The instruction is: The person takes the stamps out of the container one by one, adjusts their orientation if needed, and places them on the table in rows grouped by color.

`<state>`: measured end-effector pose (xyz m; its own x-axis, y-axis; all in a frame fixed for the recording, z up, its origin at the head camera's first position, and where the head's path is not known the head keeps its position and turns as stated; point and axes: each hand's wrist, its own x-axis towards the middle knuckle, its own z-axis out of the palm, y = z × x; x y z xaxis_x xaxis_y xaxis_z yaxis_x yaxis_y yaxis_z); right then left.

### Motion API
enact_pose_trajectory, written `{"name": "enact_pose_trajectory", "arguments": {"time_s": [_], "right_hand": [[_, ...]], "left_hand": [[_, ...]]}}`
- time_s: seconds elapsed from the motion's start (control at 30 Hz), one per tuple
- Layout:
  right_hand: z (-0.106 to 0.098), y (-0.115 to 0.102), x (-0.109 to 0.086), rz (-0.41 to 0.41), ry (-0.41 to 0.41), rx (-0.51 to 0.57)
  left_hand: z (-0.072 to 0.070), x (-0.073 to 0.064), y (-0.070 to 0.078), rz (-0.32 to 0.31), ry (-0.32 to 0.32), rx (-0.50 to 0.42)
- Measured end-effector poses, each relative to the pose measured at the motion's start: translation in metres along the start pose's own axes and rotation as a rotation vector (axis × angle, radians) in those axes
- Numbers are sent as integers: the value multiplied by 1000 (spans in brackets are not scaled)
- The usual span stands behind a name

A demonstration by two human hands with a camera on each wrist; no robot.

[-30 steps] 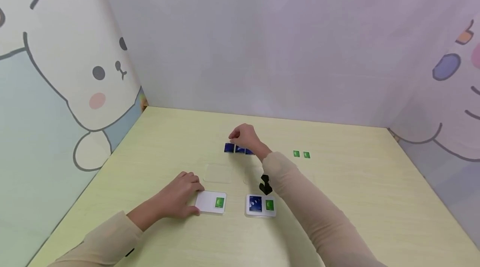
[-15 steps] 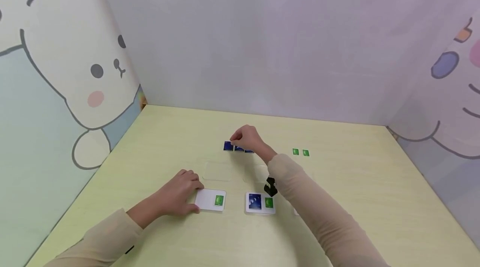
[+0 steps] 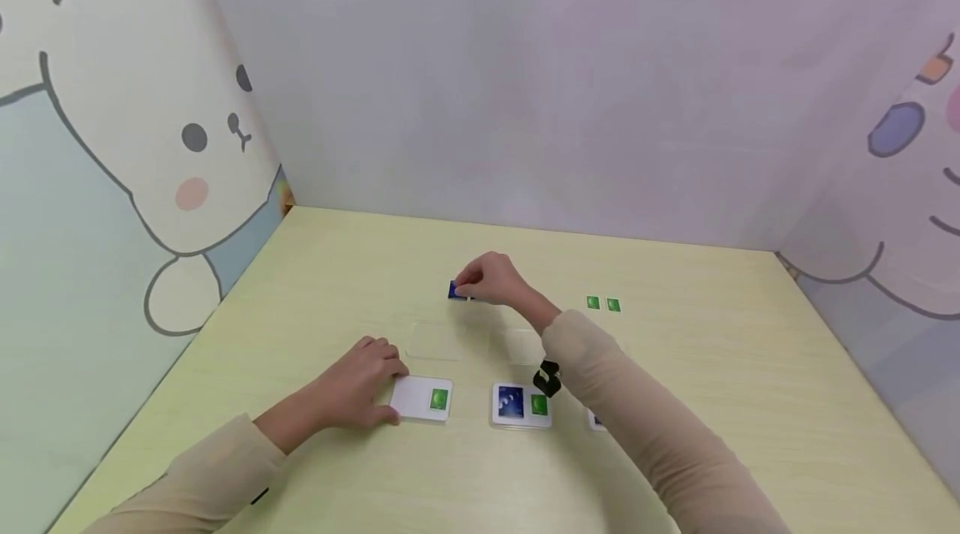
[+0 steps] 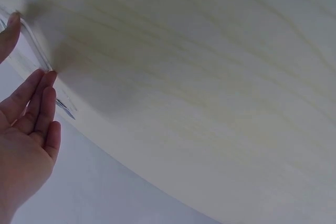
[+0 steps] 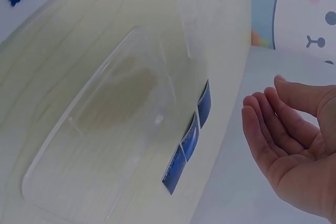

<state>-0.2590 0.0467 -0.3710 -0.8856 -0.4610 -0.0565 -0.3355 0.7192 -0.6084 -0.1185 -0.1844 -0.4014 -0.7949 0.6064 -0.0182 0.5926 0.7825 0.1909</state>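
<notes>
The left hand (image 3: pixel 358 388) grips a white rectangular card (image 3: pixel 412 399), while the right hand (image 3: pixel 491 277), loosely curled, apparently empty, hovers above three small blue paper squares (image 5: pixel 191 138), probably light, easily creased, best pinched by an edge.

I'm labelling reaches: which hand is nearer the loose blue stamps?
Right. The right hand hangs over the blue stamps; the left hand is farther off, at the left card.

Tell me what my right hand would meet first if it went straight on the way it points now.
Probably the leftmost blue square: in the head view, the right hand points left and down at it, though the height of any gap is hard to judge.
</notes>
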Motion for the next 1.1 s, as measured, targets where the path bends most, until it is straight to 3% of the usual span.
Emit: {"name": "enact_pose_trajectory", "arguments": {"time_s": [0.37, 1.1], "right_hand": [[1, -5, -10, -31, -32, 13], [10, -4, -26, -78, -88, -4]], "left_hand": [[0, 0, 1, -19, 2, -9], [4, 0, -1, -1, 13, -6]]}}
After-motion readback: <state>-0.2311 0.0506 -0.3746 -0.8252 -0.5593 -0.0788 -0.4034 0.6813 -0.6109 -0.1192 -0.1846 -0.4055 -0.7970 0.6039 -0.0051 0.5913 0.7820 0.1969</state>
